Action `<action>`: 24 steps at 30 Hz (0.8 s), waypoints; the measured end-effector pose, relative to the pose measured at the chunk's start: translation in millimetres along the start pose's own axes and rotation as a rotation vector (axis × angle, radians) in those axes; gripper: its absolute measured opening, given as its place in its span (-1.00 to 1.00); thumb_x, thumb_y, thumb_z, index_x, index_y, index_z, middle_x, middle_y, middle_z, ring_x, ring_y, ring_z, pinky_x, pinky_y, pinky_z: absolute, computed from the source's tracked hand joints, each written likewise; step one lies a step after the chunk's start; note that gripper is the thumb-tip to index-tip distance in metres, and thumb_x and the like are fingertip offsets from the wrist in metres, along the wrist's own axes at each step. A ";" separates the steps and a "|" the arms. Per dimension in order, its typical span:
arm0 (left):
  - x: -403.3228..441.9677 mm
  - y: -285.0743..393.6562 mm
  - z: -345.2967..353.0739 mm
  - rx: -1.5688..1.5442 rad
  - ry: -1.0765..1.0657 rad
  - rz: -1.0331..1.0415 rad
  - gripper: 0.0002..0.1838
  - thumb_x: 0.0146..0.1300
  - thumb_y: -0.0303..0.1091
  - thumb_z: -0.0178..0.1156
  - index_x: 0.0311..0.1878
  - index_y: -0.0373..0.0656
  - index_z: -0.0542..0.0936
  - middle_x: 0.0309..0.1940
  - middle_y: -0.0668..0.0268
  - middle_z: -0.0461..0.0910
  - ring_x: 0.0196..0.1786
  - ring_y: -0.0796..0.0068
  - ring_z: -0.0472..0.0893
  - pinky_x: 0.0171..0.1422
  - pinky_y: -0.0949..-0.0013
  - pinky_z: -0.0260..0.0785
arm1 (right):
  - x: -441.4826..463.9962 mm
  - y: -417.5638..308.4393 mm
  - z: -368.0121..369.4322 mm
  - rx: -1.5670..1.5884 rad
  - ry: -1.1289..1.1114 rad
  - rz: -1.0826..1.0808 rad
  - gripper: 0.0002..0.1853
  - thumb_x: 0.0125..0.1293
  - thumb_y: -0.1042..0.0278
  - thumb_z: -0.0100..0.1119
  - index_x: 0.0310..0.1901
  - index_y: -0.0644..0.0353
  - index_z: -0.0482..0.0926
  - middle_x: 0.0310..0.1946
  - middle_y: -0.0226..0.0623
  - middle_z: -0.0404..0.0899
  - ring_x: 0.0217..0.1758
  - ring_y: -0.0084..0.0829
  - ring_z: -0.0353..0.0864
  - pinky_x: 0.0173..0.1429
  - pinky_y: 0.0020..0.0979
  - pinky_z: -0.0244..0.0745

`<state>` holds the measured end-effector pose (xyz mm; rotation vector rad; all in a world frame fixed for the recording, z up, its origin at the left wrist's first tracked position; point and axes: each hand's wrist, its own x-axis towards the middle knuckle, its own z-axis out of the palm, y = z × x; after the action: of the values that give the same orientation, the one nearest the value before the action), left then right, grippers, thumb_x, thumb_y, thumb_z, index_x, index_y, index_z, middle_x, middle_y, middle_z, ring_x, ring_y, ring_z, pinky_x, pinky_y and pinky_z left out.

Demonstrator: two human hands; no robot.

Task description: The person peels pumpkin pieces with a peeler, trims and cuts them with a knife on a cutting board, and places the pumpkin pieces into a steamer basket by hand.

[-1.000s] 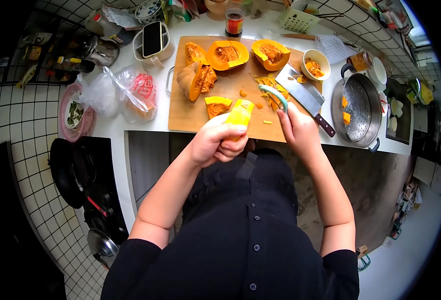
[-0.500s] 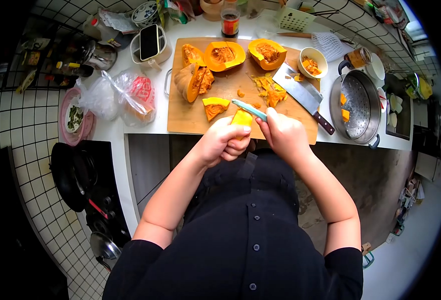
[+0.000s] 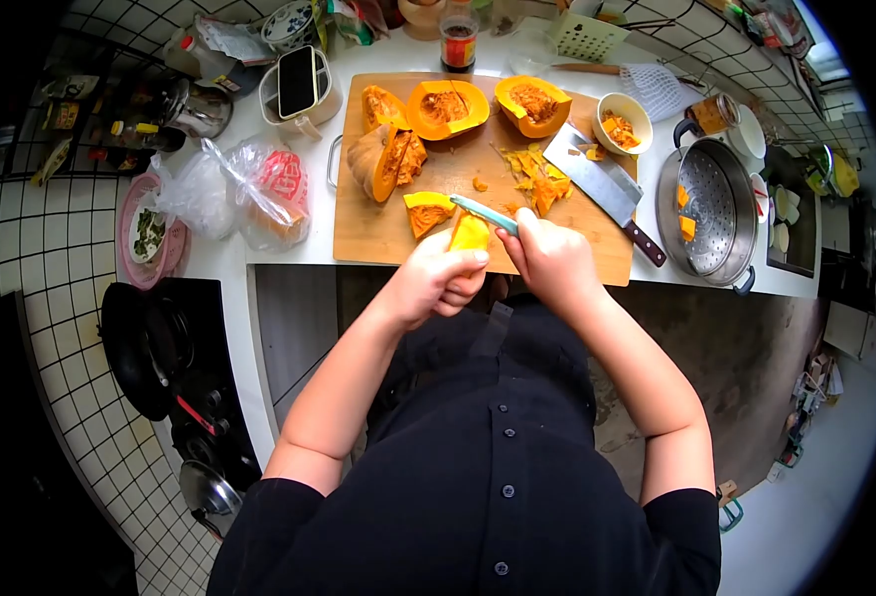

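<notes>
Tiled wall (image 3: 46, 253), white counter (image 3: 321, 230). Wooden board (image 3: 364, 236) lay at the counter's front edge, presumably for easy reach. Left hand (image 3: 443, 280) was closed around the lower part of a pumpkin piece (image 3: 470, 236) over the board's near side, apparently to leave the top exposed. Right hand (image 3: 554, 260) was curled firmly around a pale-green peeler (image 3: 486, 212), angled across that top; blade contact could not be told. Cleaver (image 3: 597, 184) lay flat, handle toward the near edge, probably put aside to free the fingers.
</notes>
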<state>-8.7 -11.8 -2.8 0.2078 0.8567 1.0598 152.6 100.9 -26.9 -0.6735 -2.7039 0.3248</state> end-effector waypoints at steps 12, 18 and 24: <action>-1.4 -6.2 16.1 0.201 0.180 0.172 -0.85 0.38 -0.32 0.03 -0.31 -0.03 0.28 -0.68 0.55 0.16 -0.72 0.77 0.05 -0.67 0.59 -0.17 | 0.2 -9.4 0.0 -0.016 0.019 0.068 -0.73 0.31 0.15 0.17 -0.38 0.12 0.37 -0.70 -0.35 0.45 -0.63 -0.34 0.55 -0.57 -0.36 0.45; -8.4 1.7 -1.6 -0.097 -0.098 -0.004 -0.84 0.36 -0.32 0.02 -0.32 -0.03 0.27 -0.71 0.54 0.12 -0.73 0.80 0.00 -0.72 0.61 -0.26 | 0.7 -4.6 -5.7 0.001 0.032 0.002 -0.72 0.30 0.15 0.18 -0.37 0.13 0.35 -0.70 -0.36 0.44 -0.64 -0.35 0.55 -0.57 -0.36 0.44; -5.1 -2.7 -6.0 0.005 -0.040 0.004 -0.84 0.36 -0.32 0.03 -0.31 -0.03 0.26 -0.71 0.55 0.12 -0.72 0.80 0.00 -0.71 0.61 -0.26 | 0.6 -8.4 -2.2 0.028 -0.011 0.060 -0.73 0.32 0.18 0.16 -0.37 0.16 0.36 -0.70 -0.25 0.43 -0.63 -0.25 0.54 -0.56 -0.29 0.43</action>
<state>-12.2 -18.8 -5.6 0.2340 0.8235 1.0537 149.4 94.3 -22.2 -0.7483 -2.6879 0.3821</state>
